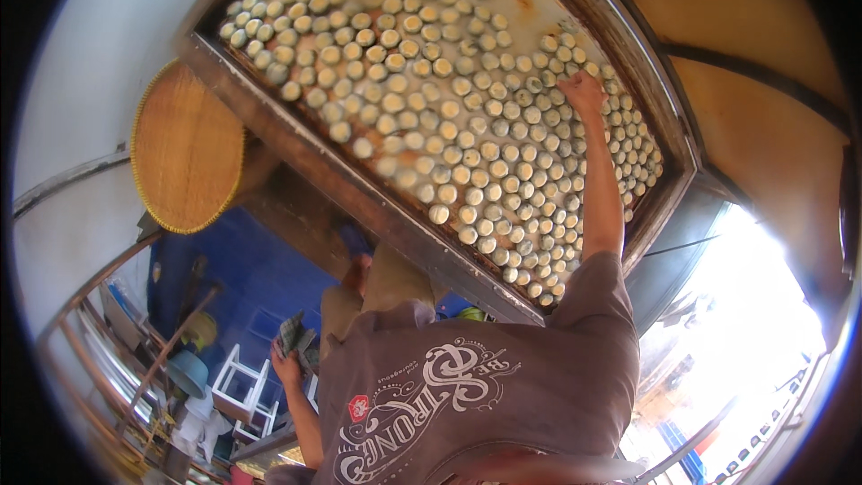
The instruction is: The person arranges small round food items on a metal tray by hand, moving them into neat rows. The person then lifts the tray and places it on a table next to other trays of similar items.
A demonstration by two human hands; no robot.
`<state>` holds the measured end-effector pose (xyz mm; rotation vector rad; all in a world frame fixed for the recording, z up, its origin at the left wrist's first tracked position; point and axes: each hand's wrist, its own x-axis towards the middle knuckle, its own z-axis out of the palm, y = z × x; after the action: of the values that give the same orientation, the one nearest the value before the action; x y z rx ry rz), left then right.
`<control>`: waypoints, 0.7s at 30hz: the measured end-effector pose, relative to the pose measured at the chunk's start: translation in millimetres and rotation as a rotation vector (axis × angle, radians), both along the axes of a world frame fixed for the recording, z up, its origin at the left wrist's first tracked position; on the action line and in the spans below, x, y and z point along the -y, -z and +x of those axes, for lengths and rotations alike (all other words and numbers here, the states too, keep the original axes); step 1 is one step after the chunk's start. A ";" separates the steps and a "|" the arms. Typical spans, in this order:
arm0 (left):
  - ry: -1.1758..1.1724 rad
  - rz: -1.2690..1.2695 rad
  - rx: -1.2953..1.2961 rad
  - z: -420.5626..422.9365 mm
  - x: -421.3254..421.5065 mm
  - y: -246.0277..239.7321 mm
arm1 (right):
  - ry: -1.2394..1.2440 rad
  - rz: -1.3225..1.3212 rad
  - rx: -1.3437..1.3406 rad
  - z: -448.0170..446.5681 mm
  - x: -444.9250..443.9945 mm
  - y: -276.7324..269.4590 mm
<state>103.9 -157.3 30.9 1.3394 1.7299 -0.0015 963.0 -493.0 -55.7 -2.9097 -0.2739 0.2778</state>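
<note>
Many small round pale pieces, which look like dough or pastries with darker rims, lie in a large metal-edged tray [377, 205], in loose rows and some close together. My right hand [583, 91] reaches over the tray's far right part, fingers bent down among the pieces; whether it grips one cannot be told. Low at the left, away from the tray, my left hand [288, 365] holds a folded checked cloth [291, 337]. Thin haze blurs some pieces near the tray's middle.
A round woven tray [188, 148] with a yellow rim stands left of the large tray. White stools [240, 384], a blue-grey basin [188, 373] and a rusty metal rail [145, 377] are at the lower left. A curved brown panel [754, 34] rises at the right.
</note>
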 end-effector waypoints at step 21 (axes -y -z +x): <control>-0.096 0.021 -0.048 -20.8 30.6 -6.9 | -0.393 -0.112 0.157 -60.8 -21.4 -11.1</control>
<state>83.1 -187.9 37.7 1.2798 1.8381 0.0395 902.3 -471.7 -44.6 -2.9701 -0.8853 0.1244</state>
